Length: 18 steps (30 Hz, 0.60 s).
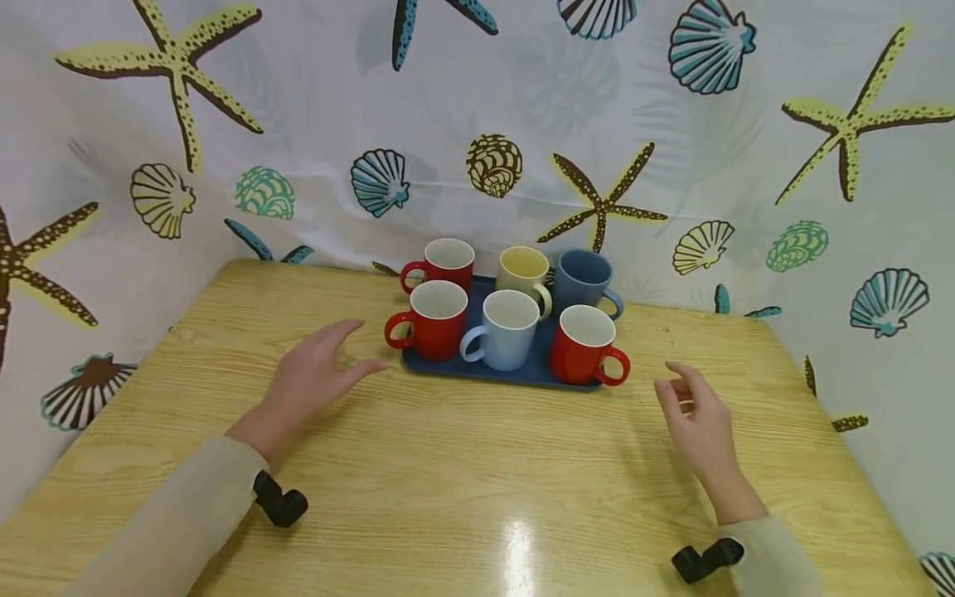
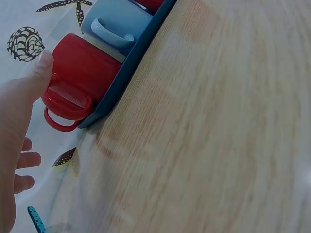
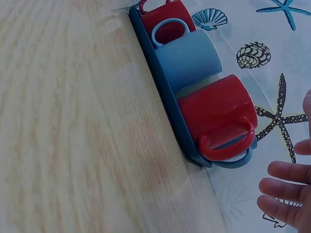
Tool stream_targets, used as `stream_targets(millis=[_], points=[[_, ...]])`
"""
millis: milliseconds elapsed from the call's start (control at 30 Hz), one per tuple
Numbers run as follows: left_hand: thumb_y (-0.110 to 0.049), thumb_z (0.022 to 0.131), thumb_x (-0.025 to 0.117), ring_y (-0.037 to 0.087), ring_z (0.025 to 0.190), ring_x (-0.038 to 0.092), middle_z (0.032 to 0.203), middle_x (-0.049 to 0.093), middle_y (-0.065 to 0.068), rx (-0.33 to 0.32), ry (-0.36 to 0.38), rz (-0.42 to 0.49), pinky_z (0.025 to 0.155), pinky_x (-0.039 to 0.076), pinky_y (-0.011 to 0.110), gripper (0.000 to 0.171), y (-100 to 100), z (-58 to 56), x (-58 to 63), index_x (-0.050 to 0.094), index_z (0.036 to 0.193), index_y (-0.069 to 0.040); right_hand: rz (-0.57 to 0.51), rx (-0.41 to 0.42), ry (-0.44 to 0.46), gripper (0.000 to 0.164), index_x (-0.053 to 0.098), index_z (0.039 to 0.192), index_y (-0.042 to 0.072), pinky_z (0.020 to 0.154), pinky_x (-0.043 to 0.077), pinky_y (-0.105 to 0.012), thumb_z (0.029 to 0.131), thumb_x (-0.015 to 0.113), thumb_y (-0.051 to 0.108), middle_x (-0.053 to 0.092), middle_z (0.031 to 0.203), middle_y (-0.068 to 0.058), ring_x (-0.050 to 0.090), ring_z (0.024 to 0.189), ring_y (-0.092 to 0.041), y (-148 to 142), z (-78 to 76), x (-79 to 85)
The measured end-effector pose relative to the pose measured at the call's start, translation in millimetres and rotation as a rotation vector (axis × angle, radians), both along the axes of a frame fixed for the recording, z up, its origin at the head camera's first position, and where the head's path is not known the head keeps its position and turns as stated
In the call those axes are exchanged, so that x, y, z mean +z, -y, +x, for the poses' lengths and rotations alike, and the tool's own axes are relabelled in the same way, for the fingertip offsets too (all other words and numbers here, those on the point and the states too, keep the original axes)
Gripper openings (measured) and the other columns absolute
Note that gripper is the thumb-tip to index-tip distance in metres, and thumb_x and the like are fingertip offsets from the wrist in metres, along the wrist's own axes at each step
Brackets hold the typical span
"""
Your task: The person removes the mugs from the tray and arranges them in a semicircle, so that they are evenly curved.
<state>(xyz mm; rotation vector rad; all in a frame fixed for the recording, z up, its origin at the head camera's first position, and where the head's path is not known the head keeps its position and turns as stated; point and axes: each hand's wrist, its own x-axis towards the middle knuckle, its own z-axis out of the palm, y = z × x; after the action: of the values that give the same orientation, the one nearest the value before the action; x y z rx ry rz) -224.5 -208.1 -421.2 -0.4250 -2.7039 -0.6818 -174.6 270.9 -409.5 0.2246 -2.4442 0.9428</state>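
Note:
A dark blue tray (image 1: 485, 374) bears several mugs in two rows. In its front row stand a red mug (image 1: 438, 325), a light blue mug (image 1: 507, 336) and another red mug (image 1: 578, 348). Behind them are a red mug (image 1: 453, 259), a cream-yellow mug (image 1: 520, 274) and a darker blue mug (image 1: 580, 278). My left hand (image 1: 317, 369) hovers left of the tray, thumb and fingers spread apart, holding nothing. To the tray's right, my right hand (image 1: 701, 423) is raised with loosely bent fingers and holds nothing; in the right wrist view its fingers (image 3: 286, 191) extend near the front red mug (image 3: 221, 114).
The tray stands at the far edge of a light wooden table (image 1: 477, 481). Behind and beside the table hangs a white cloth (image 1: 448, 108) printed with starfish and shells. Each wrist wears a small black camera, on the left (image 1: 279, 500) and on the right (image 1: 707, 560).

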Motion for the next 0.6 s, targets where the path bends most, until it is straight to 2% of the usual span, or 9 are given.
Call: stream_targets(millis=[67,167,333,433,600], points=[[-0.060,0.078,0.063,0.038,0.121,0.045,0.135,0.047,0.020,-0.012,0.028,0.005,0.092,0.040,0.057,0.081,-1,-6.6,-3.0,0.047,0.133,-0.004,-0.049,-0.004,0.065,0.035,0.056,0.124,0.006,0.066,0.043,-0.010,0.096,0.053,0.027,0.065,0.096,-0.011,0.056,0.080,-0.016,2,-3.7,-0.3],[-0.061,0.076,0.064,0.039,0.126,0.038,0.141,0.039,0.020,-0.031,0.071,0.015,0.096,0.036,0.058,0.084,-1,-18.1,-8.4,0.044,0.135,-0.005,-0.116,0.012,0.148,0.038,0.054,0.125,0.006,0.065,0.046,-0.013,0.097,0.049,0.031,0.063,0.101,-0.014,0.058,0.081,-0.020,5,-9.7,0.5],[-0.060,0.075,0.067,0.039,0.132,0.028,0.146,0.030,0.020,-0.081,0.168,0.042,0.101,0.028,0.059,0.089,0,-38.4,-18.9,0.039,0.140,-0.007,-0.220,0.056,0.271,0.041,0.052,0.126,0.005,0.065,0.054,-0.029,0.097,0.047,0.035,0.060,0.105,-0.017,0.062,0.082,-0.029,9,-17.4,0.6],[-0.059,0.075,0.067,0.039,0.133,0.025,0.147,0.028,0.020,-0.114,0.201,0.041,0.103,0.025,0.059,0.090,1,-48.6,-25.5,0.036,0.142,-0.007,-0.269,0.060,0.335,0.044,0.051,0.126,0.005,0.068,0.055,-0.036,0.097,0.047,0.037,0.057,0.108,-0.019,0.062,0.082,-0.025,12,-20.4,-1.4],[-0.054,0.076,0.070,0.041,0.134,0.020,0.148,0.025,0.021,-0.174,0.251,0.044,0.103,0.022,0.062,0.088,2,-59.3,-33.8,0.033,0.144,-0.012,-0.332,0.079,0.401,0.048,0.048,0.130,0.004,0.070,0.055,-0.036,0.097,0.046,0.039,0.054,0.113,-0.022,0.062,0.083,-0.023,17,-24.7,-6.5]])
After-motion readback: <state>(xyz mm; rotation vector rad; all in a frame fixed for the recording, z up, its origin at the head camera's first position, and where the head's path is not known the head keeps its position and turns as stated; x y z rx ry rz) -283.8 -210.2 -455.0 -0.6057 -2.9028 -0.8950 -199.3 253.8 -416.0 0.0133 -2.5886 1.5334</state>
